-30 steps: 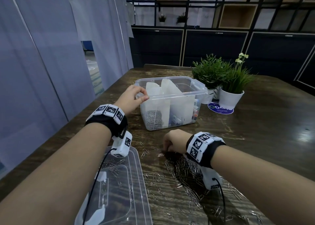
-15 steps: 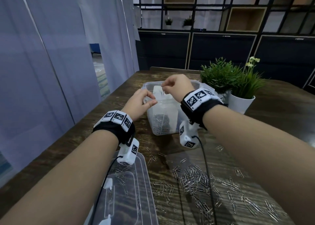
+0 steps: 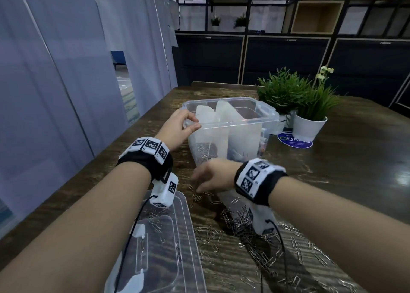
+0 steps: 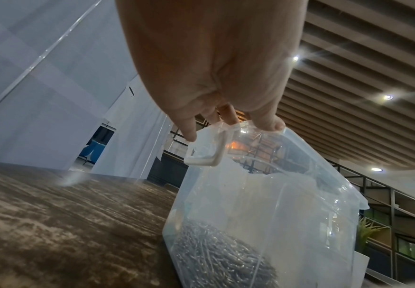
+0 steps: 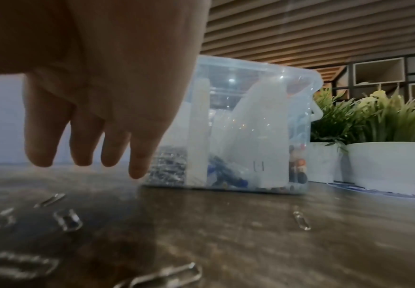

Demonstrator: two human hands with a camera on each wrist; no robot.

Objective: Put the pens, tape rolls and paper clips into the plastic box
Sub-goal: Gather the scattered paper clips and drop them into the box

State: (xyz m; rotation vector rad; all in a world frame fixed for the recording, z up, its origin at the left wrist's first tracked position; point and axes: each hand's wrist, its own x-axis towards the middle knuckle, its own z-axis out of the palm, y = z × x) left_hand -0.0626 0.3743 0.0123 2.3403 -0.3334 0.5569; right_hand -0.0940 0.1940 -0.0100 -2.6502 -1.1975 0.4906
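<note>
Paper clips [image 3: 241, 222] are lying scattered on the tabletop [image 3: 332, 170] under your right hand [image 3: 214, 177], fingers [image 5: 137, 155] hanging loose, holding nothing. Your left hand [image 3: 177, 128] fingers are pinching the plastic box [image 3: 224, 124] latch beyond.

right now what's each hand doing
left hand: grips the plastic box by its latch.
right hand: open, fingers straight, holds nothing, above loose paper clips.

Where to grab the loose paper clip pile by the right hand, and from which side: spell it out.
Take the dense heap of paper clips from straight above with the right hand, fingers spread, then raked together. The clips lie flat and thin on the table, so a sideways pinch would likely slip; scooping a bunch suits them.
</note>
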